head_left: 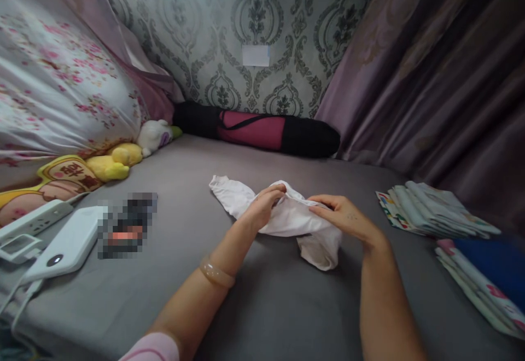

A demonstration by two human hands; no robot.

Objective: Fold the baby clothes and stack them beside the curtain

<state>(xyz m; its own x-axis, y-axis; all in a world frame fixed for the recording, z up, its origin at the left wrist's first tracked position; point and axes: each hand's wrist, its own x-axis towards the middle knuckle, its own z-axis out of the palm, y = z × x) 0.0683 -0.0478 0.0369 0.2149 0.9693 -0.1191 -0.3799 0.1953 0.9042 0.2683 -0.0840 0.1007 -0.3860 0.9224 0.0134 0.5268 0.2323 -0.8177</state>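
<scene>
A small white garment (287, 219) lies crumpled on the grey bed sheet (254, 301) in the middle of the view. My left hand (264, 205) pinches its upper left part, fingers closed on the fabric. My right hand (342, 216) grips its right side, thumb and fingers closed on the cloth. One end of the garment trails to the upper left, another hangs down below my right hand. A pale bangle (216, 274) sits on my left wrist.
Folded patterned cloths (430, 210) are stacked at the right, with more (479, 290) below them. A white power bank (68, 246) and power strip (33, 221) lie at the left. Plush toys (110, 164) and a floral pillow (57, 82) fill the far left. A pink-black roll bag (258, 128) lies against the wall.
</scene>
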